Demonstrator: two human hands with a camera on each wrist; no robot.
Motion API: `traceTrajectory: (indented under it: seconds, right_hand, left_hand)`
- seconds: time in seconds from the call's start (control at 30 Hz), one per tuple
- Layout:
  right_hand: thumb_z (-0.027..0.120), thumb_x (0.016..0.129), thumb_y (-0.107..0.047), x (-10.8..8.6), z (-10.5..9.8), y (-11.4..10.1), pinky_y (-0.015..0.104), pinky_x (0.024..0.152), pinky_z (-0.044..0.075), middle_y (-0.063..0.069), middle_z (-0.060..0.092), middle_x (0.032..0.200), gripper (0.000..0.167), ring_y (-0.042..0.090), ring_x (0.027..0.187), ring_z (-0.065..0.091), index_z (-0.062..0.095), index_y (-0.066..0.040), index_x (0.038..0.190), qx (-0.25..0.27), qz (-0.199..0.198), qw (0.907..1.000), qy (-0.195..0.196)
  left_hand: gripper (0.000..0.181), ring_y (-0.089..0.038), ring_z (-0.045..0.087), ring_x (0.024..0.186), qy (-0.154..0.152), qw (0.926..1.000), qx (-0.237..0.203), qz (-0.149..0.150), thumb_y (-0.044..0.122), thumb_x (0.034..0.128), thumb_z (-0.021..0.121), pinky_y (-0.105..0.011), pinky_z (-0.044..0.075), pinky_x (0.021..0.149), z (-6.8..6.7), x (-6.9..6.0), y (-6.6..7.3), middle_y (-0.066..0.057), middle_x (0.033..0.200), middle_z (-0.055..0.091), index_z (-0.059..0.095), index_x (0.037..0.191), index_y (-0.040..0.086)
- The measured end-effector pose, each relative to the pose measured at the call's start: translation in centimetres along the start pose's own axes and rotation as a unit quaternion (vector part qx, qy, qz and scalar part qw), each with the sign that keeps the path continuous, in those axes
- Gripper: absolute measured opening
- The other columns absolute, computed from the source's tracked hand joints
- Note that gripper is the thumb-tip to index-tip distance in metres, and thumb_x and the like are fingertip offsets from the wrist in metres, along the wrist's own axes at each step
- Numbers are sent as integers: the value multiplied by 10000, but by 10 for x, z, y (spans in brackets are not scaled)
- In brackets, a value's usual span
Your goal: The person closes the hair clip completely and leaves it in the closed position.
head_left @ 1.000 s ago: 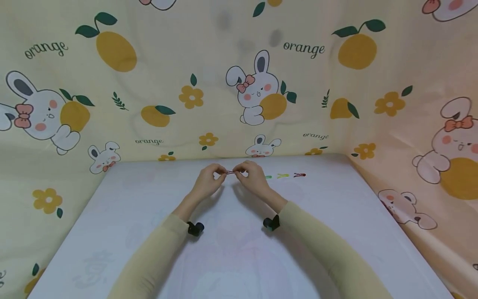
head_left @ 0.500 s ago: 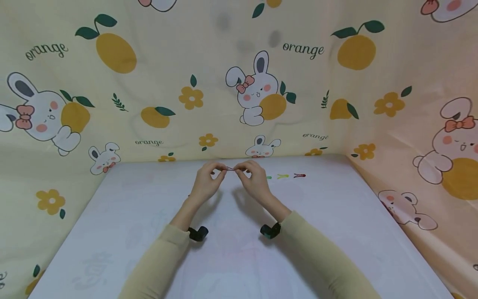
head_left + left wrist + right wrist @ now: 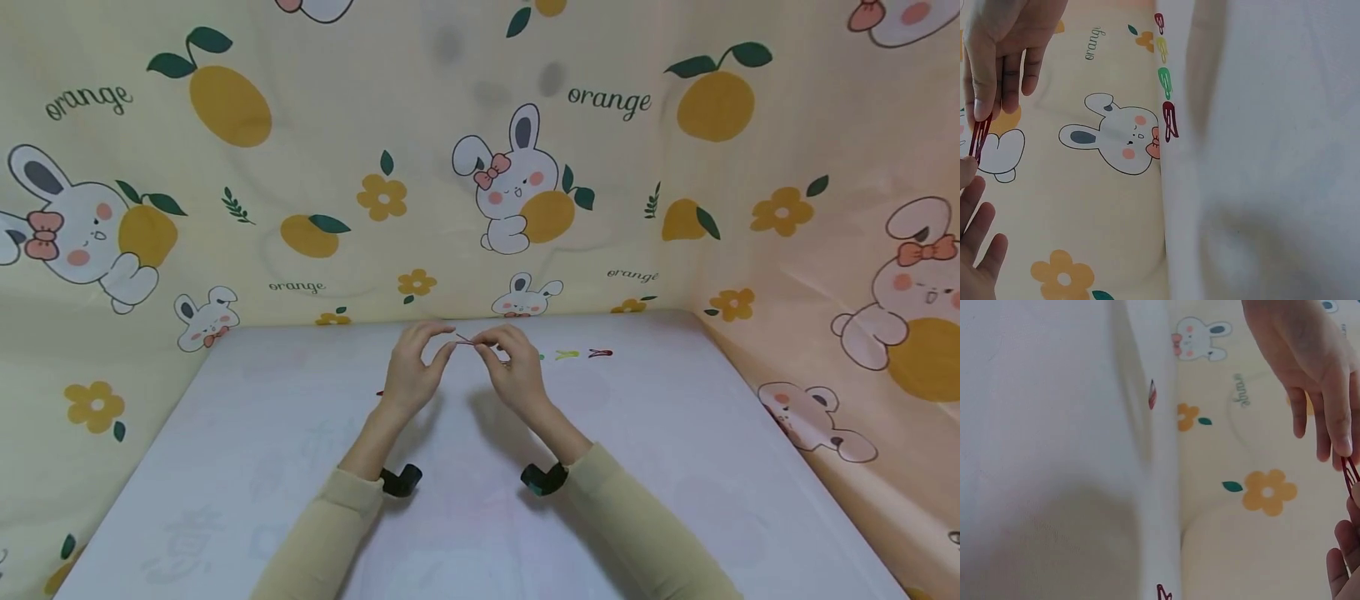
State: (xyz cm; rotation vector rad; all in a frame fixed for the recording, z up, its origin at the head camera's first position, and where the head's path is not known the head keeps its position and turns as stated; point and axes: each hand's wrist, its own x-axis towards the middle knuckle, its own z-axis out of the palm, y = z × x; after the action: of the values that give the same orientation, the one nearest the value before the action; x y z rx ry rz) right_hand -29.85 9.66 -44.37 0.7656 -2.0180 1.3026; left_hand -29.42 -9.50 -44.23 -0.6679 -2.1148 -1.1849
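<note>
My right hand (image 3: 519,365) pinches a dark red snap hair clip (image 3: 467,341) between thumb and forefinger above the far part of the table. Its two prongs stand apart and point toward my left hand (image 3: 414,367). The left thumb and forefinger are parted around the prong ends; the thumb is at or very near one prong. In the left wrist view the hair clip (image 3: 980,137) spans between the right fingers above and the left thumb below. The right wrist view shows the hair clip (image 3: 1349,475) at its right edge, partly hidden by fingers.
A row of clips lies on the white table (image 3: 465,517): a dark red clip (image 3: 1170,122), green clip (image 3: 1165,83), yellow clip (image 3: 1162,49) and another dark red clip (image 3: 600,353). One red clip (image 3: 1152,395) lies by the left wrist. A patterned curtain (image 3: 420,108) stands behind.
Both hands held the hair clip's ends; now the left thumb and forefinger have parted and the prongs are spread. Both forearms have drawn back slightly, uncovering the red clip at the left.
</note>
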Motion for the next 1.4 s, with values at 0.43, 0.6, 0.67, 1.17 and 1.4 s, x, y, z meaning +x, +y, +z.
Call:
traceTrajectory:
  seconds: [0.43,0.6,0.67,1.17,1.4]
  right_hand:
    - [749,926,20,-1,-4,-5,373,811,536,101,701,1003,90,272,965,641,770,-45,983,-140,-270,9993,202]
    - [751,921,30,-3,-5,-4,358,764,534,98,701,1000,111,275,960,641,775,-55,988,-138,-315,9991,233]
    - [754,919,31,-5,-6,-3,376,720,551,91,701,1001,119,275,958,639,777,-61,990,-98,-296,9992,256]
    - [755,909,50,-14,-8,5,420,744,590,84,706,999,136,271,961,642,779,-63,981,-149,-273,9994,171]
    - [746,919,32,-15,-10,5,480,735,559,82,721,1002,129,280,953,645,780,-65,996,135,-247,9996,44]
  left_hand:
    - [233,-302,607,1198,47,9983,144,569,43,989,694,-456,492,1029,3,-4,4,-102,1226,688,733,1219,46]
    - [196,-303,608,1164,101,9983,177,545,32,979,705,-448,501,1000,4,-6,6,-110,1183,688,743,1171,47]
    - [184,-303,612,1147,100,9982,192,563,27,971,714,-440,503,990,5,-7,7,-113,1162,691,748,1151,42]
    - [123,-268,626,1063,-124,9979,241,587,1,947,735,-401,515,936,7,-14,7,-79,1059,707,734,1063,39]
    - [101,-257,639,1029,-57,9981,196,589,8,956,724,-407,524,903,11,-15,6,-64,1030,708,728,1047,50]
